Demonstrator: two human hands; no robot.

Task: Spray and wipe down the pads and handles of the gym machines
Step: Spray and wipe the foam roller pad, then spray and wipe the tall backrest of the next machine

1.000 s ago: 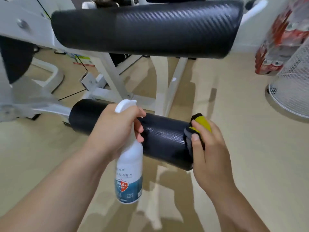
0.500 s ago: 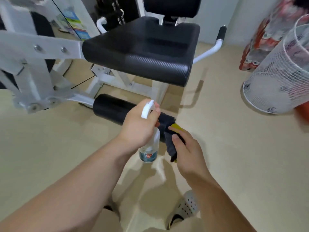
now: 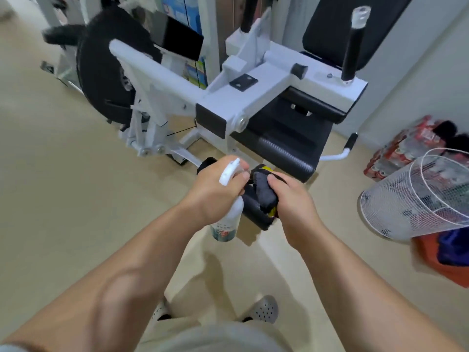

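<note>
- Since half a second ago the camera has risen and pulled back. The roller pad [image 3: 253, 214] now sits small at the centre, and both shoes [image 3: 266, 308] show at 6 o'clock (only one showed before).
- The right grip [image 3: 291, 199], a bare hand, has come off the roller pad's end and onto its upper side. The two hands now lie closer together.
- The right grip is closed round a bunched dark cloth [image 3: 265, 193] with a yellow edge and presses it onto the roller pad.
- The left grip [image 3: 215, 189], just at 9 o'clock of the right one, is wrapped round the neck of the spray bottle [image 3: 229, 221]. The white trigger head pokes out above the fingers and the bottle hangs upright.
- The bottle hides the middle of the roller pad; I cannot tell whether they touch.
- The black seat pad [image 3: 286, 146] lies just at 1 o'clock of the hands, under the machine's white frame [image 3: 253, 97].
- A black upright handle [image 3: 354, 47] stands on the frame toward 1 o'clock, and a short black side handle [image 3: 351, 144] sits at 2 o'clock.
- A white wire basket [image 3: 416, 199] lies tilted on the floor [image 3: 76, 199] at 3 o'clock, with a wrapped pack of bottles [image 3: 403, 148] just beyond it.
</note>
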